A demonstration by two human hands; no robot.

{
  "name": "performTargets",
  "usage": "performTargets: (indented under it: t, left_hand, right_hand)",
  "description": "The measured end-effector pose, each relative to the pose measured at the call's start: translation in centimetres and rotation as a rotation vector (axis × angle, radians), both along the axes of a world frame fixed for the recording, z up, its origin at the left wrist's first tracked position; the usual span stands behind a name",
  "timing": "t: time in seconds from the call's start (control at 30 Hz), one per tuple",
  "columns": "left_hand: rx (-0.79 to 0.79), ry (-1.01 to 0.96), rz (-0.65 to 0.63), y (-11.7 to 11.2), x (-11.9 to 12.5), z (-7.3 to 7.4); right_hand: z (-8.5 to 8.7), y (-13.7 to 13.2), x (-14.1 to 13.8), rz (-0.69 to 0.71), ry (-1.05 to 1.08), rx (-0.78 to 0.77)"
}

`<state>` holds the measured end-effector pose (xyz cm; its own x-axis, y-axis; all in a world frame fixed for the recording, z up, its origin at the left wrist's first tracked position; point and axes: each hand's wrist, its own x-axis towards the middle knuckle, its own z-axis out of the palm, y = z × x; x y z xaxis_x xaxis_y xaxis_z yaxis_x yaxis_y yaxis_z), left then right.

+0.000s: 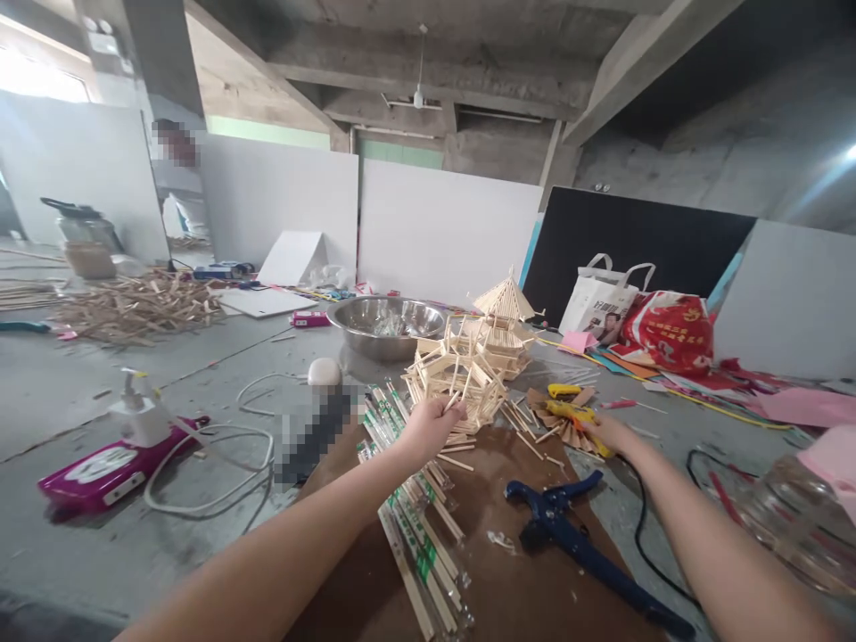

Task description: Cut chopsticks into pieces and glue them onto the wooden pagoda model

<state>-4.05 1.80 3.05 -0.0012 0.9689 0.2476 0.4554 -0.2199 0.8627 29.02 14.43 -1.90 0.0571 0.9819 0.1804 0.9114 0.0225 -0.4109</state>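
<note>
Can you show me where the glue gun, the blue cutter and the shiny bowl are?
Glue gun (572, 411): head view, on its yellow body.
Blue cutter (589, 555): head view, on its long handle.
Shiny bowl (374, 342): head view, on its outer front wall.

Grey surface (53, 401): steel basin (374, 343), purple power strip (100, 470), brown sheet (485, 495).

Dark characters on white tote bag (594, 305), gold ones on red bag (669, 343), green print on chopstick wrappers (423, 563), apparently all illegible
</note>
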Motion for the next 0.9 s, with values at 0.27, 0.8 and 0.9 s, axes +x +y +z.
performTargets:
  t: [0.27,0.8,0.9]
  left_hand:
    - [-0.031,0.000,-0.021,-0.3,0.1,0.2]
    - [-0.179,-0.291,-0.053,0.0,0.7,0.4]
    - [-0.213,-0.321,-0.052,0.0,0.9,0.9]
  right_hand:
    - [1.6,-0.8,0.5,-0.124,-0.058,-0.127]
    - [8.1,-4.6,-3.3,0.093,0.769,-0.090]
    - [10.1,-5.8,-5.3,0.151,0.718,-0.027]
